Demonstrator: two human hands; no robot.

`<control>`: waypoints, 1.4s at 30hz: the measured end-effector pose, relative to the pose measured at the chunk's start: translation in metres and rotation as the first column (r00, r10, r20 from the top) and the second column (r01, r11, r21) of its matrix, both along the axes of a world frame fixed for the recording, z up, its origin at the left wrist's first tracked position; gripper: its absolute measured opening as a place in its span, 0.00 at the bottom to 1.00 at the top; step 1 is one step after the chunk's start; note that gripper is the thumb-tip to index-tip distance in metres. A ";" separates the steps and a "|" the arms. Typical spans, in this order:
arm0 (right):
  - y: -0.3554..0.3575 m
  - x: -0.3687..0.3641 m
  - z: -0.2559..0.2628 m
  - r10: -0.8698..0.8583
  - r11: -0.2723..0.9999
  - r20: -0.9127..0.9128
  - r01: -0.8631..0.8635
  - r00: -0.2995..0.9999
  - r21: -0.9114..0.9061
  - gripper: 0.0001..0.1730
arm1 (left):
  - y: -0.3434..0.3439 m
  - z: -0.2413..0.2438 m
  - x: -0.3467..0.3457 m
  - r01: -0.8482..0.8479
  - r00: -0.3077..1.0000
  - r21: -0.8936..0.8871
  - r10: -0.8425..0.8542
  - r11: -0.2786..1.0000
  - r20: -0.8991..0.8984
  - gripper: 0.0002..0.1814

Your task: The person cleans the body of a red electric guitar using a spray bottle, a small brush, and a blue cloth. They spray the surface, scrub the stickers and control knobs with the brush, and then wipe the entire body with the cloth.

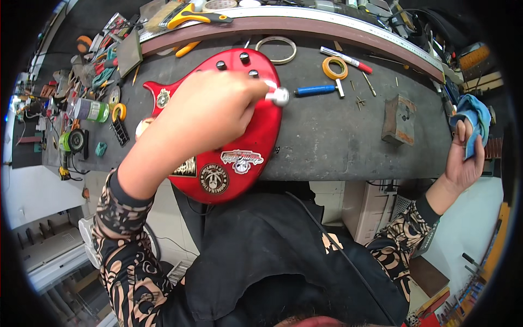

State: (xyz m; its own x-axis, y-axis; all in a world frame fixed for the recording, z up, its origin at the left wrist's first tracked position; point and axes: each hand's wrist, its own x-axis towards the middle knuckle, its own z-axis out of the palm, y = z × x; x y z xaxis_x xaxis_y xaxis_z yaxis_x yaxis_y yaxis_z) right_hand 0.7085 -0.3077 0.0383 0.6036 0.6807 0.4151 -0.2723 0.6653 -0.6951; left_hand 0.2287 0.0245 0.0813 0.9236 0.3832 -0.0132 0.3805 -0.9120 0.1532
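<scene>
A red electric guitar body (pixel 265 122) with black knobs and several stickers lies on the dark workbench, its lower edge reaching over the front of the bench. Above it is my left hand (pixel 216 104), closed around a small object with a rounded, shiny metal end (pixel 280 97); the rest of that object is hidden by my fingers. At the far right, past the end of the bench, my right hand (pixel 466 159) holds a blue cloth (pixel 474 118) bunched between thumb and fingers.
A blue-handled T-shaped tool (pixel 316 90), yellow tape roll (pixel 335 68), marker (pixel 347 60), loose screws (pixel 359 102) and a rusty metal block (pixel 399 120) lie right of the guitar. A long ruler (pixel 302 13) spans the back. Tools crowd the left.
</scene>
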 end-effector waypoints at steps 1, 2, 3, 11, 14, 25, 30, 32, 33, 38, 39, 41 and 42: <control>0.002 -0.007 -0.001 -0.110 0.990 0.031 0.113 0.993 -0.084 0.24 | 0.001 -0.006 -0.001 0.000 1.000 -0.002 0.000 1.000 0.027 0.06; 0.004 -0.016 0.000 -0.134 0.982 0.052 0.140 0.990 -0.124 0.20 | 0.002 -0.011 -0.003 -0.002 0.999 -0.003 0.002 1.000 0.054 0.07; 0.005 -0.026 0.002 -0.161 0.971 0.074 0.172 0.984 -0.167 0.18 | 0.002 -0.013 -0.004 0.006 0.997 -0.004 -0.005 1.000 0.082 0.07; 0.017 -0.072 0.006 -0.530 0.726 0.376 0.636 0.760 -0.262 0.25 | -0.020 0.010 -0.036 0.070 0.997 0.049 -0.069 0.996 -0.017 0.01; 0.034 -0.102 0.019 -0.478 0.712 0.458 0.636 0.750 -0.298 0.27 | -0.031 -0.013 -0.036 0.137 0.976 0.096 -0.151 0.986 0.158 0.02; 0.079 -0.192 0.043 -0.403 0.753 0.541 0.604 0.738 -0.263 0.29 | -0.046 0.001 -0.047 0.228 0.972 0.079 -0.232 0.970 0.048 0.11; 0.095 -0.192 0.029 -0.308 0.704 0.755 0.673 0.579 -0.228 0.17 | -0.055 -0.010 -0.055 0.215 0.957 0.184 -0.245 0.959 0.153 0.07; 0.103 -0.200 0.030 -0.282 0.699 0.822 0.693 0.494 -0.177 0.15 | -0.061 -0.007 -0.075 0.233 0.956 0.046 -0.238 0.971 0.174 0.07; 0.103 -0.198 0.029 -0.275 0.681 0.850 0.715 0.450 -0.158 0.15 | -0.066 -0.002 -0.091 0.242 0.955 -0.026 -0.234 0.970 0.184 0.06; 0.116 -0.195 0.025 -0.300 0.632 0.648 0.655 0.700 -0.414 0.18 | -0.062 -0.010 -0.119 0.031 0.982 -0.008 -0.029 0.999 0.188 0.07; 0.126 -0.196 0.022 -0.326 0.671 0.591 0.621 0.738 -0.405 0.19 | -0.067 -0.016 -0.118 0.039 0.979 -0.030 -0.032 0.999 0.200 0.08; 0.146 -0.199 0.016 -0.364 0.745 0.462 0.550 0.809 -0.377 0.20 | -0.082 -0.023 -0.122 0.054 0.974 -0.072 -0.037 0.996 0.224 0.09; 0.139 -0.184 0.018 -0.303 0.802 0.307 0.416 0.902 -0.429 0.22 | -0.084 -0.022 -0.136 0.090 0.967 -0.090 -0.065 0.992 0.244 0.14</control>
State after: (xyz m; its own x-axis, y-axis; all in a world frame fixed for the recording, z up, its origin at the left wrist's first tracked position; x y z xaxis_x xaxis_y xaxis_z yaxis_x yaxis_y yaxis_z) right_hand 0.5241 -0.1683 0.0566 0.7790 0.5767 0.2461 0.1118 0.2584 -0.9595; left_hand 0.0925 -0.0591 0.0588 0.9310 0.3184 0.1785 0.2501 -0.9127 0.3232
